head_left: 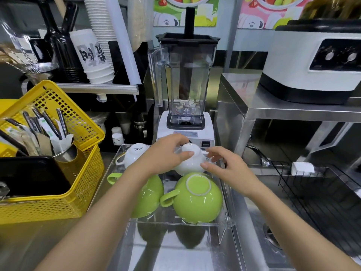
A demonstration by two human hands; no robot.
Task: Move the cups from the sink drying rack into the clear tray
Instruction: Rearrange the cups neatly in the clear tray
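The clear tray stands in the middle of the steel counter and holds upside-down cups. Two green cups sit in its near row, one on the right and one on the left, partly behind my left forearm. A white cup rests at the far left. My left hand grips a second white cup at the far right of the tray, fingers over its base. My right hand touches that cup's right side with spread fingers. The black wire drying rack over the sink at right shows no cups.
A blender stands right behind the tray. A yellow basket with utensils and a black tray sits to the left. A steel shelf carrying a white appliance rises at the right. The sink drain lies by the tray's right side.
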